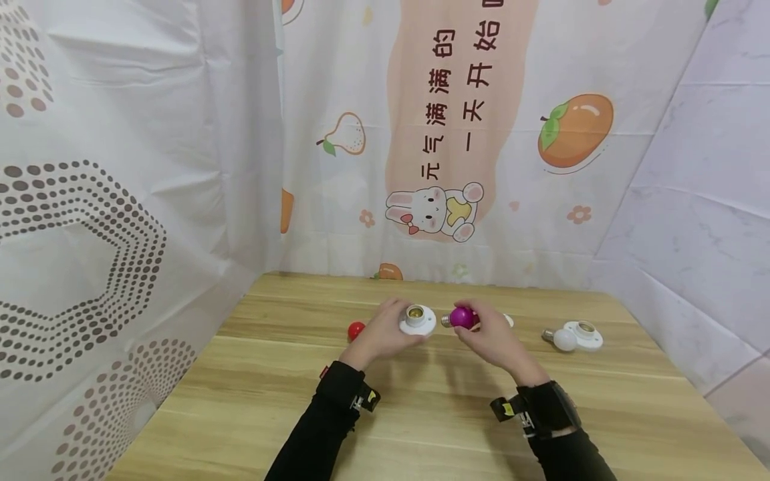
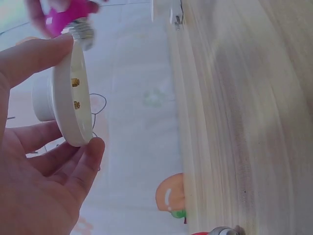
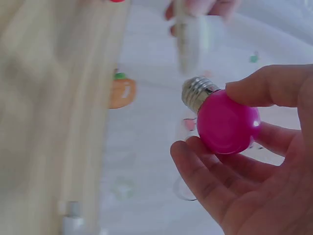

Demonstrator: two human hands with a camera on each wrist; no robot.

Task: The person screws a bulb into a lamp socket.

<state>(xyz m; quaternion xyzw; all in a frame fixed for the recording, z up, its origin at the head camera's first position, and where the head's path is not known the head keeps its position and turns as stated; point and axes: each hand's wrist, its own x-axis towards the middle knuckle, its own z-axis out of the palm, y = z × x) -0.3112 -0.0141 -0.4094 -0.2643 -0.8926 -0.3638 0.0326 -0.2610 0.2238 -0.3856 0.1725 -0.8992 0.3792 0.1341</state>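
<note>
My left hand point(image 1: 383, 331) grips a round white bulb socket point(image 1: 419, 321) by the rim of its base. In the left wrist view the thumb is on top of the socket base point(image 2: 68, 98) and fingers are below it, with two brass screws showing inside. My right hand point(image 1: 490, 337) holds a magenta light bulb point(image 1: 462, 317) between thumb and fingers. Its metal screw end point(image 3: 198, 93) points left toward the socket, with a small gap between them in the head view. The bulb point(image 2: 68, 17) appears blurred beyond the socket's edge in the left wrist view.
Left of my left hand lies a red bulb point(image 1: 355, 330) on the wooden table point(image 1: 421, 427). At the right, a white bulb point(image 1: 564, 340) lies against another white socket point(image 1: 586, 334). Another white piece point(image 1: 508, 321) shows partly behind my right hand. Curtains point(image 1: 337, 220) enclose the table.
</note>
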